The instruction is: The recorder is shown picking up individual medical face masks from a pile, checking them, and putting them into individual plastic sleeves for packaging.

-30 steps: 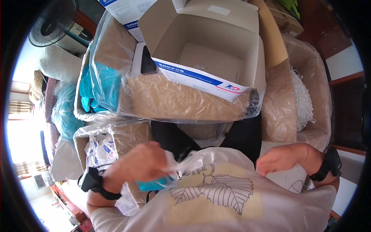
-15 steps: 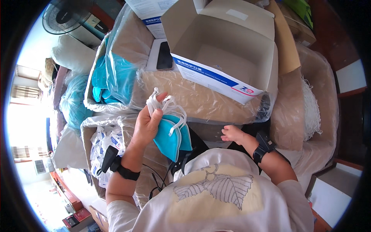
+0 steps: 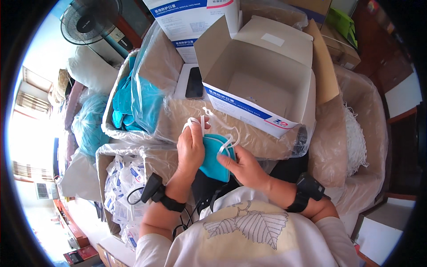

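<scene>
Turquoise folded face masks (image 3: 212, 165) with white ear straps hang between my two hands, just above my lap. My left hand (image 3: 191, 146) is closed around the white straps at their upper left. From the right, my right hand (image 3: 243, 165) grips the masks' edge, its thumb lying on the turquoise face. How many masks are stacked cannot be made out. Beyond my hands, an open white and blue carton (image 3: 253, 109) sits on a plastic-wrapped surface, with no masks visible in it.
A dark phone (image 3: 195, 83) lies left of the open carton. At left stand a plastic-lined box of turquoise masks (image 3: 122, 116) and a box of small white packets (image 3: 122, 189). White straps (image 3: 355, 142) fill part of a lined box at right. A fan (image 3: 89, 22) stands far left.
My right hand, empty before, has come left and taken hold of the masks. My left hand has moved rightward with them. The view has shifted slightly.
</scene>
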`<state>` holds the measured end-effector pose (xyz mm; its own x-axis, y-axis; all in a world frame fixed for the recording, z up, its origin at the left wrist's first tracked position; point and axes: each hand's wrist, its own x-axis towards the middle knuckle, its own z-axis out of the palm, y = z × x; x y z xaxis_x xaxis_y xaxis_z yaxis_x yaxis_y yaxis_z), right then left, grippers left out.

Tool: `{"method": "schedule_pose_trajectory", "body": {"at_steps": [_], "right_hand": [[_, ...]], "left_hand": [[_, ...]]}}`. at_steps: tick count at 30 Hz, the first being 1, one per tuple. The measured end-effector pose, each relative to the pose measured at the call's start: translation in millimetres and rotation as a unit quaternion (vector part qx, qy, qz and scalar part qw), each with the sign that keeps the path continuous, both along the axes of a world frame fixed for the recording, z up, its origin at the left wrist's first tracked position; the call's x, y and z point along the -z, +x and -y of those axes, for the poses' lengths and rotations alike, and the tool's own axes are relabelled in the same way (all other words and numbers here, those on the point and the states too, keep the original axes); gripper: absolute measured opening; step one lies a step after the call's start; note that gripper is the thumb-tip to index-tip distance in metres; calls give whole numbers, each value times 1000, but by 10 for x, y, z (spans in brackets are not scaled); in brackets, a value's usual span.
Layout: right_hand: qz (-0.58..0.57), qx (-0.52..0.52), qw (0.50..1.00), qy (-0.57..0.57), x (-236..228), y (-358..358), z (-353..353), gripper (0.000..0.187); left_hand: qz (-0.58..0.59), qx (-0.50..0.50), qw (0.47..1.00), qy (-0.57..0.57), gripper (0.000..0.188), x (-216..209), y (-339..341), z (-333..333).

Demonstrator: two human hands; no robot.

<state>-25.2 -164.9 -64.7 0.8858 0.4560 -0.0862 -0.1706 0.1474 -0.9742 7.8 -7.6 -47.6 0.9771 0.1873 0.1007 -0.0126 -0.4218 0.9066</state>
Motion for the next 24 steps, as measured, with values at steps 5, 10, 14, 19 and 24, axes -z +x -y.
{"method": "schedule_pose_trajectory", "body": {"at_steps": [5,10,14,19,24], "right_hand": [[86,157,983,-44,111,47,15,33],[102,169,977,-84,259,77,302,37],[74,143,985,-66,220,48,344,37],[37,122,991,-31,70,-74,326,34],[-45,10,998,-44,111,-85,569,30]], "left_hand": [[-94,-48,970,-218,49,119,7,188],[-54,9,997,-62,25,156,-188,-143],[165,9,979,119,13,-92,-268,-18],[36,185,967,171,17,-174,-186,330],[-3,196,961,195,20,-94,-194,211]]}}
